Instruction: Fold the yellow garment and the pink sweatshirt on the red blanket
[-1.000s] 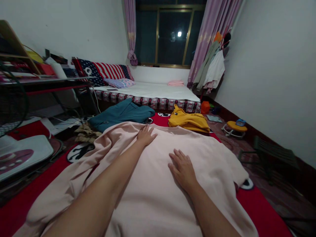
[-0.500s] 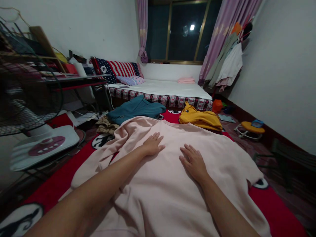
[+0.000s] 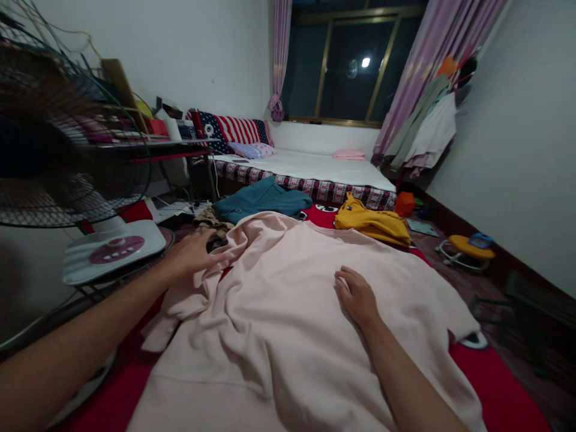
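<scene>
A pale pink sweatshirt (image 3: 297, 294) lies spread out, neckline away from me, with creases across its left part and lower body. My left hand (image 3: 191, 255) is at the bunched sleeve on the left, thumb and fingers apart, slightly blurred; whether it presses on the cloth I cannot tell. My right hand (image 3: 357, 298) rests on the middle of the sweatshirt, palm down, its fingers loosely extended and holding nothing. Beyond the neckline lie a teal garment (image 3: 265, 201) and a folded yellow garment (image 3: 373, 221).
Under the clothes is a red patterned cloth (image 3: 495, 384). A fan (image 3: 112, 246) stands close on the left, near my left arm. Farther back are a desk (image 3: 180, 144), a bed (image 3: 310, 165) and, at right, a small yellow stool (image 3: 463, 247).
My left hand has moved left from the sweatshirt's chest to its left sleeve, which is now more bunched. My right hand stays nearly in place. The view has shifted a little left.
</scene>
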The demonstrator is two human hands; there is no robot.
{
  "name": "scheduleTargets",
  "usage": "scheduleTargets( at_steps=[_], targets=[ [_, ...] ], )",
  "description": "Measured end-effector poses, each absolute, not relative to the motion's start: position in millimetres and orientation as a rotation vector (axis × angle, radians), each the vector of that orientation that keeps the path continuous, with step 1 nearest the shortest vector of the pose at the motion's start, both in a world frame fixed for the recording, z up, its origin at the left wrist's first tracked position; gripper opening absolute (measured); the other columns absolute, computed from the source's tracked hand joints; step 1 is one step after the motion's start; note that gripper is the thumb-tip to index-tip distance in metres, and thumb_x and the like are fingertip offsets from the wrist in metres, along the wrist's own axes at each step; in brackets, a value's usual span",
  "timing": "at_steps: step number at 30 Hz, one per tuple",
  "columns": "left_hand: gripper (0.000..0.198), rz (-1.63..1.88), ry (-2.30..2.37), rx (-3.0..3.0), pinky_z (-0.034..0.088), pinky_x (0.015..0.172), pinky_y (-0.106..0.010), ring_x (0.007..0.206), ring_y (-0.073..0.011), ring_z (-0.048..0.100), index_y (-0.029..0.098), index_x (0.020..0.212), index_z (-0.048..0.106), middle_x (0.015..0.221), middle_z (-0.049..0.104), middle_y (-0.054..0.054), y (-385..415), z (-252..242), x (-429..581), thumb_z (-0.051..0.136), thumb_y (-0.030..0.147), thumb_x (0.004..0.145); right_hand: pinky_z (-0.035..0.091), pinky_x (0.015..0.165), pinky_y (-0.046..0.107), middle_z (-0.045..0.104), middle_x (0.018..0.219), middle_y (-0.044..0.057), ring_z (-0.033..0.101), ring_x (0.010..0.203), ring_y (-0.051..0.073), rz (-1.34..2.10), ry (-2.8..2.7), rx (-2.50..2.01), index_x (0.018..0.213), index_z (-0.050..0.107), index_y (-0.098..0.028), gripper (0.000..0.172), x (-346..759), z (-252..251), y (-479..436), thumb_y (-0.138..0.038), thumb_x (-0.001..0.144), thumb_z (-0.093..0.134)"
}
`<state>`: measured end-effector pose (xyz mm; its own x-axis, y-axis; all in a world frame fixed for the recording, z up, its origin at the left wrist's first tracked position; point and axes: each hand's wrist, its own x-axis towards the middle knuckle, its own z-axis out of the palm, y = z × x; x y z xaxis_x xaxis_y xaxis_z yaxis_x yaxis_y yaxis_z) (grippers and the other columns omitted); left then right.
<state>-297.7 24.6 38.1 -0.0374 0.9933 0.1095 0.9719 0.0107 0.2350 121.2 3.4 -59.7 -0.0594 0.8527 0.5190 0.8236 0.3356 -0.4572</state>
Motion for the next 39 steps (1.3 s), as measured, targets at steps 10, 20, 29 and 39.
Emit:
scheduleTargets(
  at_steps=[10,20,29,39],
  targets=[
    [0.047,0.069,2.135,2.132,0.040,0.061,-0.023,0.070,-0.0181,0.057,0.006,0.066,0.064,0.062,0.060,-0.004,73,116,-269,0.057,0.051,0.075,0.052,0.075,0.028,0.071,0.101,0.008,0.067,0.086,0.016,0.015,-2.190,-0.884,0.108,0.064,-0.020,0.026,84,-35,-30,-0.019,0.094,0.042],
    [0.076,1.035,0.597,2.518,0.040,0.102,-0.040,0.132,-0.0278,0.042,0.023,0.145,0.031,0.148,0.040,-0.011,54,150,-86,0.065,0.040,0.080,0.048,0.072,0.025,0.071,0.092,0.006,0.065,0.080,0.015,0.106,-2.364,-0.987,0.104,0.066,-0.020,0.023,85,-34,-38,-0.026,0.095,0.046],
    [0.030,0.557,1.356,2.391,0.046,0.072,-0.026,0.076,-0.0176,0.062,0.016,0.090,0.071,0.082,0.069,-0.005,-7,51,-196,0.061,0.041,0.078,0.050,0.081,0.026,0.069,0.107,0.006,0.065,0.092,0.016,0.114,-2.247,-1.139,0.106,0.066,-0.021,0.024,78,-36,-31,-0.022,0.094,0.045],
    [0.052,0.124,1.365,2.184,0.043,0.079,-0.025,0.092,-0.0227,0.061,0.027,0.107,0.069,0.102,0.068,-0.004,-89,54,-254,0.073,0.053,0.063,0.047,0.081,0.027,0.067,0.108,0.005,0.063,0.093,0.017,0.174,-2.266,-1.189,0.101,0.068,-0.022,0.021,68,-36,-30,-0.021,0.092,0.048]
  ],
)
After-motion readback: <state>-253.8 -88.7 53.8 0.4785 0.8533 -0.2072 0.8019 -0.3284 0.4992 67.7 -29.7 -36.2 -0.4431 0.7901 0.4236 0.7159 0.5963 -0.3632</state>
